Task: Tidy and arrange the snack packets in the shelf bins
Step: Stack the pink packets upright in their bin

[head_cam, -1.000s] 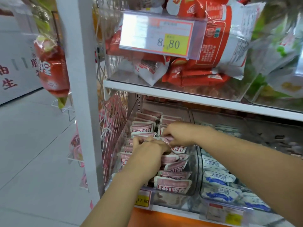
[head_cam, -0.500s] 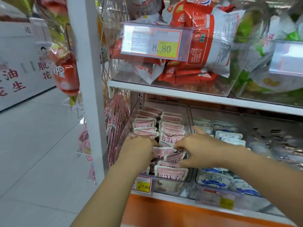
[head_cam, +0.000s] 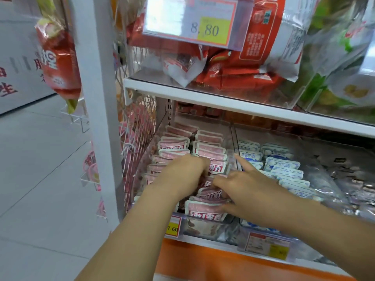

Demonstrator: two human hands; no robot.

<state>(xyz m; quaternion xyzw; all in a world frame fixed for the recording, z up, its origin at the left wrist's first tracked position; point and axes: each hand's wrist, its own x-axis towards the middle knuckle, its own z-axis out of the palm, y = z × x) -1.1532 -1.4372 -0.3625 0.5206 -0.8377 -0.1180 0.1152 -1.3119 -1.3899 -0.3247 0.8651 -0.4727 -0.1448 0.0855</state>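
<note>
Two rows of pink snack packets (head_cam: 205,211) are stood on edge in the leftmost clear bin (head_cam: 203,228) under the white shelf board (head_cam: 223,100). The risk is judged to lie at the front of the right-hand row, where several packets are seen tilted and overlapping rather than upright. If they are pushed too hard or released unevenly, the row could be toppled like dominoes, or a front packet could be tipped over the low front wall onto the floor (head_cam: 40,179). The left hand (head_cam: 182,173) is laid over the left row with its fingers bent down among the packets; whether anything is gripped cannot be told, since the fingertips are hidden. The right hand (head_cam: 243,187) is spread and relaxed, its index finger stretched towards the divider and its other fingers pressed against the leaning front packets, with nothing clasped. A packet could also be nudged across the divider into the neighbouring bin (head_cam: 243,234), in which blue-and-white packets (head_cam: 284,165) are filed in two rows. On the board above, large red-and-white bags (head_cam: 253,63) are heaped in an upper clear bin (head_cam: 150,67) behind a price tag (head_cam: 190,19) marked 8.80, and green bags (head_cam: 334,57) are seen further right
</note>
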